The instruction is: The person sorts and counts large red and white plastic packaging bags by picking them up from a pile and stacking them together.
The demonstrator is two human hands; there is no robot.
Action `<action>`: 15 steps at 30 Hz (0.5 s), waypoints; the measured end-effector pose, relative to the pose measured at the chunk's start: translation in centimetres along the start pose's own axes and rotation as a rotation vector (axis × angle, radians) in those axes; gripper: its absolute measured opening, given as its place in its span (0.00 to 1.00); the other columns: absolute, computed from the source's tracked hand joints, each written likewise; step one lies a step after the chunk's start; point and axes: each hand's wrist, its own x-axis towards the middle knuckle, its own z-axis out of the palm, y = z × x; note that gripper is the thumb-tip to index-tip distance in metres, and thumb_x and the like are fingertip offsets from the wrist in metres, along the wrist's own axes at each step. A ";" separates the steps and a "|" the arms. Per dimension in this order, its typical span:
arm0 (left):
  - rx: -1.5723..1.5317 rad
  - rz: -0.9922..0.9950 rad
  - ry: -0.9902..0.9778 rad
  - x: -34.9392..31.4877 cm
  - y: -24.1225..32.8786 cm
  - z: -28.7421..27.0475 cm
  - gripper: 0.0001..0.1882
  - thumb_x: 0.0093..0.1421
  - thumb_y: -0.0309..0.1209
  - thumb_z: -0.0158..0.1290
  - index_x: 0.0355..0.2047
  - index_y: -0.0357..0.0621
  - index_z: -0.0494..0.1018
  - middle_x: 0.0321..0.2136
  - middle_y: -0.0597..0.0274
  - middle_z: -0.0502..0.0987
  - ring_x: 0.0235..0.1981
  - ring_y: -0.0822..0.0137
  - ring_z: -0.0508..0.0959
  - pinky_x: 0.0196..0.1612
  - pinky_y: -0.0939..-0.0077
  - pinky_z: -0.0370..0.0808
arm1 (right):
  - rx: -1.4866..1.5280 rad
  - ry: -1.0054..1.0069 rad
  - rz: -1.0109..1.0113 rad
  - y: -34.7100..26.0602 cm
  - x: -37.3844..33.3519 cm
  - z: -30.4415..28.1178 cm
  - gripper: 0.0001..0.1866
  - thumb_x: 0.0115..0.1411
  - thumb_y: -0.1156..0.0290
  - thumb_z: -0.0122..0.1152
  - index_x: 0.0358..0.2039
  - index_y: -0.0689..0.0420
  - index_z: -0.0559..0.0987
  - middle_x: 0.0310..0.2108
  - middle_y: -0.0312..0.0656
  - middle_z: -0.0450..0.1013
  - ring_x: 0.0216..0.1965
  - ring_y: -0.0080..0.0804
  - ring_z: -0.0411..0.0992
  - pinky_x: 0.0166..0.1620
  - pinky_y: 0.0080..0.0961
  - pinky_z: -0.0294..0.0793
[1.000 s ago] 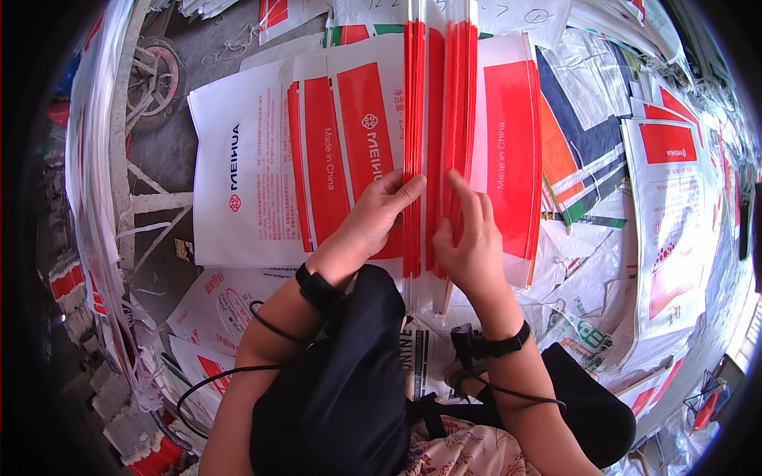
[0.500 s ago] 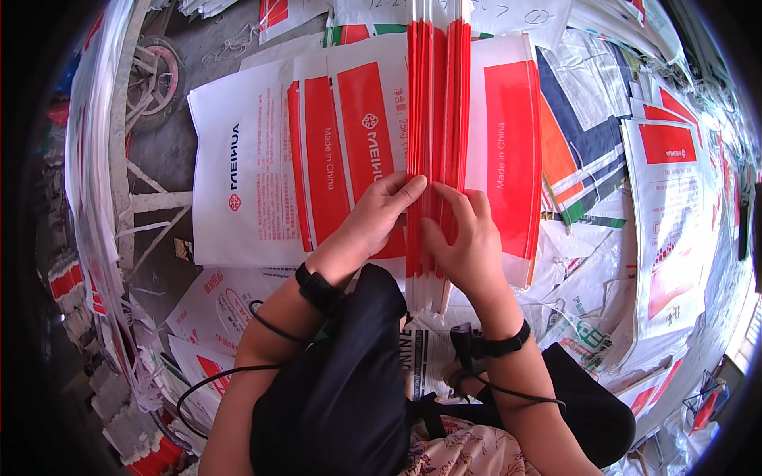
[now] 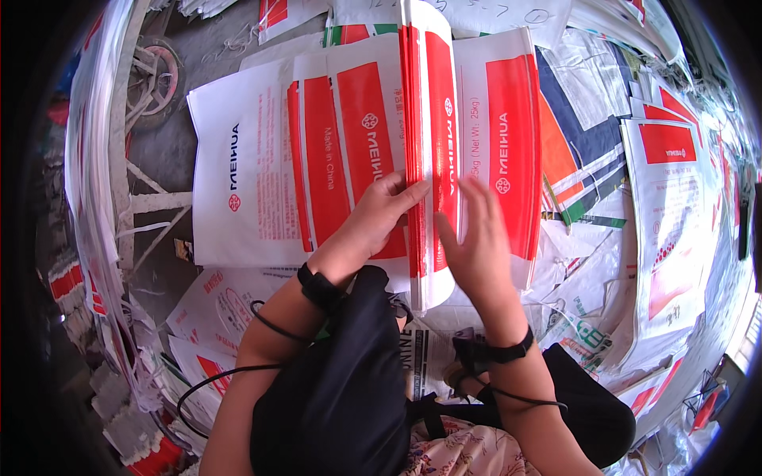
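Observation:
A sheaf of white-and-red printed woven sacks (image 3: 410,111) stands on edge in front of me, running away from my lap. My left hand (image 3: 377,214) pinches its near half between thumb and fingers. One sack (image 3: 439,87) curls off the sheaf's right side, its printed face showing. Beside that curl is my right hand (image 3: 482,246), fingers stretched and slightly blurred; whether it touches the sack I cannot tell. Flat sacks lie under the sheaf: an overlapping pile (image 3: 274,159) on the left and a red-panelled sack (image 3: 516,95) on the right.
More sacks are stacked at the right (image 3: 667,182). Along the left stands a tall bundle of sacks (image 3: 91,159) by a metal frame (image 3: 163,202) and a wheel (image 3: 155,83). A dark blue and orange sheet (image 3: 583,135) lies right of the flat sacks. Black cables run from both wrist straps.
The right-hand part of the sheaf has separated: one sack now curves outward and more print shows on the right. My right hand has moved slightly right and its fingers have straightened. My left hand stays put.

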 end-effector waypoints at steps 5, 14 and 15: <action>-0.006 -0.006 -0.021 -0.9 0.9 0.0 0.23 0.68 0.45 0.56 0.54 0.40 0.74 0.46 0.62 0.79 0.46 0.73 0.78 0.50 0.77 0.76 | 0.182 -0.059 0.064 -0.8 -0.5 2.1 0.33 0.58 0.64 0.68 0.61 0.64 0.68 0.57 0.58 0.68 0.56 0.56 0.71 0.55 0.42 0.75; -0.041 0.004 -0.043 -0.9 0.5 -0.5 0.23 0.70 0.47 0.52 0.54 0.41 0.74 0.43 0.66 0.80 0.44 0.78 0.78 0.47 0.78 0.75 | 0.206 -0.037 0.052 -1.1 -0.1 1.7 0.28 0.59 0.71 0.65 0.59 0.64 0.71 0.53 0.58 0.72 0.50 0.54 0.76 0.50 0.40 0.78; -0.027 0.025 -0.053 -0.9 0.5 -0.4 0.23 0.70 0.48 0.52 0.54 0.41 0.75 0.43 0.66 0.80 0.44 0.78 0.78 0.47 0.79 0.75 | 0.203 -0.031 0.064 -1.1 -0.1 1.7 0.26 0.60 0.74 0.63 0.59 0.64 0.71 0.52 0.58 0.73 0.49 0.54 0.76 0.50 0.39 0.78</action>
